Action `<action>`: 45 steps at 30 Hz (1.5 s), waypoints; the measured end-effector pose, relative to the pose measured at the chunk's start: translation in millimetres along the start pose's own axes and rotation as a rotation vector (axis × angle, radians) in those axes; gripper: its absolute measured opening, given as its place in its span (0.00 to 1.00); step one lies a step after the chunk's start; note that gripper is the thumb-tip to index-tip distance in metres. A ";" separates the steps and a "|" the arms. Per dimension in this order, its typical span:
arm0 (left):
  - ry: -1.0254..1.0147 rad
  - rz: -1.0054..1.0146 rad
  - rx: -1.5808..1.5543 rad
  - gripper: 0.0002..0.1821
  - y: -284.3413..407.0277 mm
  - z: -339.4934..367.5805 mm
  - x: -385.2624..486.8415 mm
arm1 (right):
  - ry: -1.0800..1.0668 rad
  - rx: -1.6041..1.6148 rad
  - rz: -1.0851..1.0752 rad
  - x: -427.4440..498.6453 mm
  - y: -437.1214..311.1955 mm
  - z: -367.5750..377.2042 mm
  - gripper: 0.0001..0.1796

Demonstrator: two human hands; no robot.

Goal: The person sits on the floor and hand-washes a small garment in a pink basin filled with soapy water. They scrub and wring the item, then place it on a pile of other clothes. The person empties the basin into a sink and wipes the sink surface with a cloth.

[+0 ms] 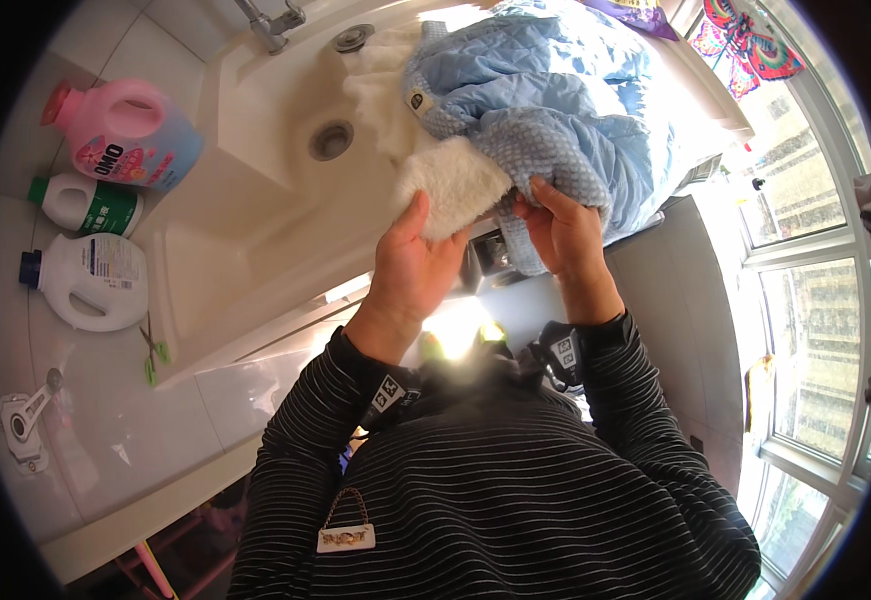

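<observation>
A light-blue quilted textile [525, 94] with a waffle-textured border and a small sewn label lies bunched over the right side of the sink. White plush fleece [454, 184] shows along its left side and spreads into the basin. My left hand [414, 277] holds a flap of this fleece, thumb on top and the fingers partly hidden underneath. Close by on the right, my right hand [567, 232] pinches the waffle-textured border where it meets the fleece. Part of that border hangs below the sink's front edge.
The beige sink [255, 247] has a drain [330, 140] and a chrome faucet [270, 26]. On the left ledge are a pink OMO jug [132, 135], a green-labelled bottle [90, 205], a white jug [94, 281] and green-handled scissors [153, 358]. Windows [810, 322] line the right.
</observation>
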State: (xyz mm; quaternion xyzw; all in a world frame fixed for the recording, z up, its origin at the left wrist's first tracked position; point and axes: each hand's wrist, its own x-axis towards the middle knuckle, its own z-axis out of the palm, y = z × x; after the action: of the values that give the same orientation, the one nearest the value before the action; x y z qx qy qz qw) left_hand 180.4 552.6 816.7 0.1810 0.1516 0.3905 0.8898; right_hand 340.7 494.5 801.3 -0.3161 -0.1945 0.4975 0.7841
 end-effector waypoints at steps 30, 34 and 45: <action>-0.008 -0.055 -0.016 0.22 -6.1 21.9 3.0 | -0.097 -1.368 -0.729 -15.3 40.7 12.4 0.22; -0.036 -0.062 -0.023 0.23 -6.6 19.0 0.0 | 0.018 -1.420 -0.625 -12.0 33.3 9.2 0.19; -0.019 -0.006 0.006 0.20 -7.8 5.3 7.0 | -0.021 -0.175 -0.079 -24.8 15.4 23.5 0.13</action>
State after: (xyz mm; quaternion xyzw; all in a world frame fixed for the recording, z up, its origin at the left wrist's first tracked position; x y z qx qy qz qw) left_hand 192.2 551.9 817.0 0.1868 0.1450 0.3854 0.8919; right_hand 305.4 483.9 808.0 -0.3702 -0.2575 0.4505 0.7705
